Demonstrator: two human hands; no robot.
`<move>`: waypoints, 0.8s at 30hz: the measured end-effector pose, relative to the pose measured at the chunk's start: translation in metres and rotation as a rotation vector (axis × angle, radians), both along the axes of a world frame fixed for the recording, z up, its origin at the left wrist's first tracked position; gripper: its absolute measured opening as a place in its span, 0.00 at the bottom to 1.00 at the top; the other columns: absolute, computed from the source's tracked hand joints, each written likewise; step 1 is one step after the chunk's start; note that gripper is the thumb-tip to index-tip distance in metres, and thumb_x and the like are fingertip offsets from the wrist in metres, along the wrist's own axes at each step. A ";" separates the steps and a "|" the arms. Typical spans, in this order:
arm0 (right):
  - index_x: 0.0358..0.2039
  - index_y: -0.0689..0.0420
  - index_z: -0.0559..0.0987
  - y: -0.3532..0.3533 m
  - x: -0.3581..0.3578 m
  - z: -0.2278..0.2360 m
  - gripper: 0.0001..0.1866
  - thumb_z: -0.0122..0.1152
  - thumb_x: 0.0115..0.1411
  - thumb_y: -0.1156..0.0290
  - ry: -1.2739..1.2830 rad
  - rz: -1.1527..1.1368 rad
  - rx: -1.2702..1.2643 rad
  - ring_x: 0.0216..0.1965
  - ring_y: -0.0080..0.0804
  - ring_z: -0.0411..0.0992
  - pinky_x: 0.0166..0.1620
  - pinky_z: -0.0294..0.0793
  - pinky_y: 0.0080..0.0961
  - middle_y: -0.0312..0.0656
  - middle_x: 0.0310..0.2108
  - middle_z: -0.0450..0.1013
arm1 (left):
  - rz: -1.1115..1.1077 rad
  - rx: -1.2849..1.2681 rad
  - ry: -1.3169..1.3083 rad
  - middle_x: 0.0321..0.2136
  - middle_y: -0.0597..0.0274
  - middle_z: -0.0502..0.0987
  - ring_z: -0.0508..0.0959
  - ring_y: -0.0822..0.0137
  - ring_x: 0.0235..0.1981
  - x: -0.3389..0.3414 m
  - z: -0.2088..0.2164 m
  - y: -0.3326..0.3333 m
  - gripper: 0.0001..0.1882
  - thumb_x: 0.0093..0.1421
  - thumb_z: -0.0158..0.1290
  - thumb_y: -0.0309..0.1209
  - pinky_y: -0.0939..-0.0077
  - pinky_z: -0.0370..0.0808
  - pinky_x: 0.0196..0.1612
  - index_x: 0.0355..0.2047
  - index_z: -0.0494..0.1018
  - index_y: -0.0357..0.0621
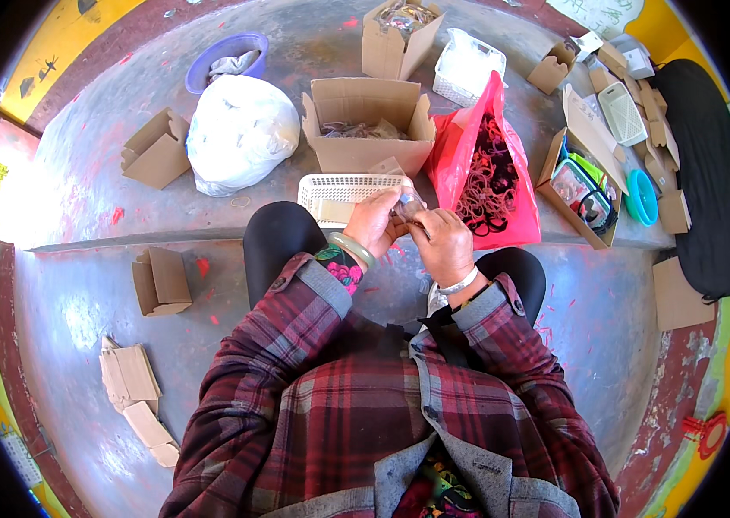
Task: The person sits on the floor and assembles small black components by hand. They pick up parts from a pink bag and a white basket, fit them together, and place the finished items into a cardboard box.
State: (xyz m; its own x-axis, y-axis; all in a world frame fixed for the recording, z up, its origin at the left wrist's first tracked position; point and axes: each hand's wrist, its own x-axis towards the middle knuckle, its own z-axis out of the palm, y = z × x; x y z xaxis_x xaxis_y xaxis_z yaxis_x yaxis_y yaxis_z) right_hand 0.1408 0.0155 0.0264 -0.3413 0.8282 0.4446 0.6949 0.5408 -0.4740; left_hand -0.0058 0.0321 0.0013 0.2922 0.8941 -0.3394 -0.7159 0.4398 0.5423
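Note:
Above my knees, my left hand is closed on a small clear plastic bag. Close beside it, my right hand pinches at the bag's side; a small dark thing shows at its fingertips, too small to name. Just beyond my left hand lies a shallow cream plastic basket. Behind that stands an open cardboard box with clear-bagged items inside. To the right, a pink-red plastic bag gapes around a heap of dark and pinkish bands that look like hair ties.
A bulging white plastic bag and a purple basin stand on the left of the raised concrete step. At the right are a box of mixed goods and a turquoise bowl. Flattened cardboard lies on the lower floor.

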 end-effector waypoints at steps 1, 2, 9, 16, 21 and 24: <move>0.27 0.58 0.76 0.001 0.001 -0.001 0.07 0.63 0.45 0.74 0.048 0.045 0.026 0.29 0.42 0.71 0.32 0.71 0.33 0.43 0.27 0.72 | -0.006 0.007 -0.014 0.39 0.54 0.73 0.75 0.62 0.39 0.000 -0.001 0.001 0.15 0.64 0.39 0.34 0.65 0.73 0.44 0.45 0.67 0.36; 0.27 0.58 0.76 0.003 0.001 -0.004 0.08 0.63 0.44 0.74 0.096 0.090 0.052 0.30 0.42 0.71 0.33 0.71 0.32 0.43 0.29 0.72 | -0.011 0.015 -0.028 0.38 0.54 0.73 0.75 0.61 0.39 -0.001 -0.002 0.002 0.15 0.64 0.39 0.34 0.65 0.73 0.44 0.45 0.67 0.36; 0.31 0.55 0.79 0.004 0.002 0.008 0.11 0.64 0.45 0.68 -0.006 0.093 0.214 0.52 0.49 0.63 0.49 0.64 0.38 0.48 0.50 0.66 | 0.042 0.008 -0.034 0.33 0.53 0.75 0.77 0.61 0.36 -0.006 -0.004 0.005 0.14 0.63 0.37 0.34 0.68 0.74 0.39 0.43 0.68 0.39; 0.41 0.50 0.77 0.002 0.003 0.007 0.21 0.62 0.47 0.56 -0.210 0.059 0.049 0.63 0.50 0.47 0.52 0.58 0.44 0.48 0.62 0.51 | -0.005 0.009 -0.053 0.35 0.53 0.74 0.76 0.59 0.38 -0.002 0.000 0.002 0.14 0.64 0.38 0.33 0.65 0.73 0.41 0.43 0.67 0.38; 0.46 0.49 0.75 0.001 0.003 0.006 0.25 0.60 0.48 0.52 -0.285 0.061 0.063 0.63 0.50 0.45 0.52 0.58 0.44 0.48 0.63 0.47 | 0.016 -0.038 -0.048 0.36 0.55 0.74 0.75 0.60 0.37 -0.002 0.004 0.002 0.13 0.63 0.39 0.33 0.65 0.73 0.42 0.43 0.67 0.39; 0.47 0.49 0.74 0.000 0.002 0.009 0.26 0.59 0.48 0.52 -0.316 0.055 0.097 0.63 0.50 0.45 0.53 0.57 0.44 0.48 0.63 0.47 | 0.063 -0.051 -0.039 0.32 0.55 0.75 0.76 0.63 0.34 -0.002 0.003 0.003 0.12 0.62 0.40 0.32 0.69 0.74 0.38 0.40 0.68 0.39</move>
State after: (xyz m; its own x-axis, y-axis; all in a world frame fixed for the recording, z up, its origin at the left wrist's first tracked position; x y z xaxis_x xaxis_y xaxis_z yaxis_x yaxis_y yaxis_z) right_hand 0.1425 0.0157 0.0353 -0.5179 0.7634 0.3860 0.7676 0.6139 -0.1842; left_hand -0.0075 0.0350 0.0046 0.2496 0.8931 -0.3742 -0.7634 0.4193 0.4914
